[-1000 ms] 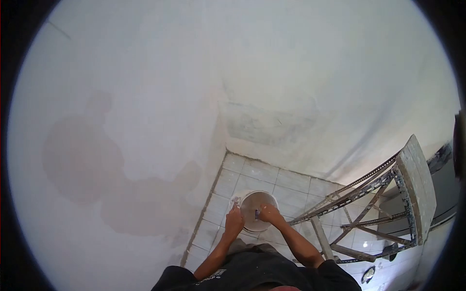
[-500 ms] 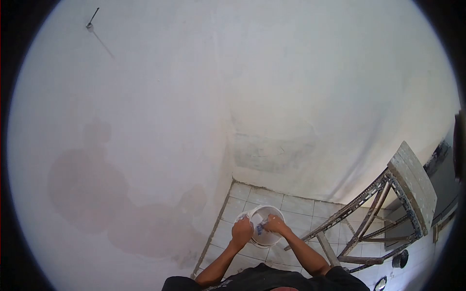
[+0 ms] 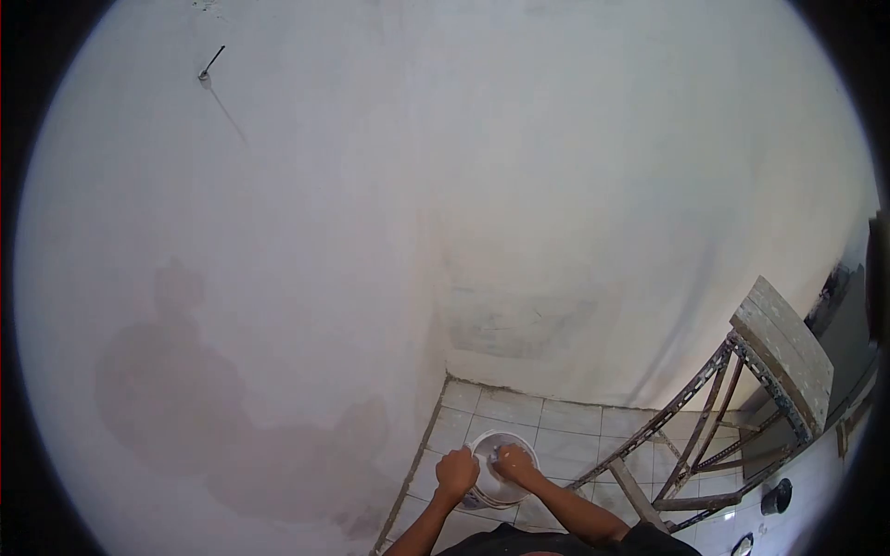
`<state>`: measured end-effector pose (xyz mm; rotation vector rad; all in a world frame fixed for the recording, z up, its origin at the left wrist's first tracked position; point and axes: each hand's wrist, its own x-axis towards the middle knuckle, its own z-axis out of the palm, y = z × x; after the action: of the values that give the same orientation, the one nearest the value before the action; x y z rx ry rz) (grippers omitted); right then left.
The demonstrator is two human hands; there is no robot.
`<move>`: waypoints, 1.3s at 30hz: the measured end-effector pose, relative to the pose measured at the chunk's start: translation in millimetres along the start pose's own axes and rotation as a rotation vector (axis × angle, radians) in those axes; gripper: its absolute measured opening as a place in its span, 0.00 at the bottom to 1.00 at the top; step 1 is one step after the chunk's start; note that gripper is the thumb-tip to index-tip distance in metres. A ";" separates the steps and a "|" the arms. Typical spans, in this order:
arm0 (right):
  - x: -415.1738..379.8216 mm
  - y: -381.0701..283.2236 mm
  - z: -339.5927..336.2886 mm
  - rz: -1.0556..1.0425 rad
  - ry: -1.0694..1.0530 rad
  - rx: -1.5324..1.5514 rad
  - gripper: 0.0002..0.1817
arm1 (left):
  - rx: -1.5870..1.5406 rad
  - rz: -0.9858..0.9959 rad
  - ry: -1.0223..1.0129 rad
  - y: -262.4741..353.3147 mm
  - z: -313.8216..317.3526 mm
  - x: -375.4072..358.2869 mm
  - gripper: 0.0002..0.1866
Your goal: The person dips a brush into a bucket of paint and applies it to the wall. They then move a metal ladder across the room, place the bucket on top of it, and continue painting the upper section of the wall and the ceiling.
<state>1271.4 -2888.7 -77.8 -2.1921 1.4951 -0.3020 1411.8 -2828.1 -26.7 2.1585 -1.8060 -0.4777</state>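
A white bucket is on the tiled floor below me, with whitish contents inside. My left hand is closed at the left side of its rim, fingers curled over the edge. Inside the bucket opening, my right hand is closed around a small bluish thing, mostly hidden by the fingers. White smears mark the right hand.
Pale plastered walls meet in a corner ahead. A metal-framed stand with a plank top is at the right. Beyond its legs lies a dark round container. A thin rod sticks out of the left wall.
The view has tilted up, so the bucket and hands appear lower. My right hand has shifted left inside the bucket, covering more of the bluish thing. My left hand stays at the rim.
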 end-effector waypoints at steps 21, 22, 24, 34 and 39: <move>-13.6 -66.1 -24.6 -0.191 -0.017 0.064 0.16 | -0.384 -0.002 0.407 -38.1 -28.9 -26.1 0.12; -4.8 -60.2 -17.2 -0.238 0.051 0.038 0.16 | -0.413 -0.017 0.462 -42.5 -23.9 -23.3 0.12; 0.6 -59.6 -23.0 -0.279 0.105 0.014 0.16 | -0.461 -0.050 0.430 -34.4 -36.5 -17.7 0.13; 60.3 -44.7 -55.5 -0.311 0.048 0.084 0.15 | -0.486 -0.021 0.501 -20.5 -48.8 30.4 0.13; 123.6 -15.8 -55.2 -0.411 -0.039 0.126 0.14 | -0.467 -0.057 0.536 6.7 -58.9 91.2 0.14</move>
<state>1308.0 -3011.7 -31.9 -2.3715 0.9663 -0.4691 1445.7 -2918.6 23.1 1.7918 -1.2051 -0.2597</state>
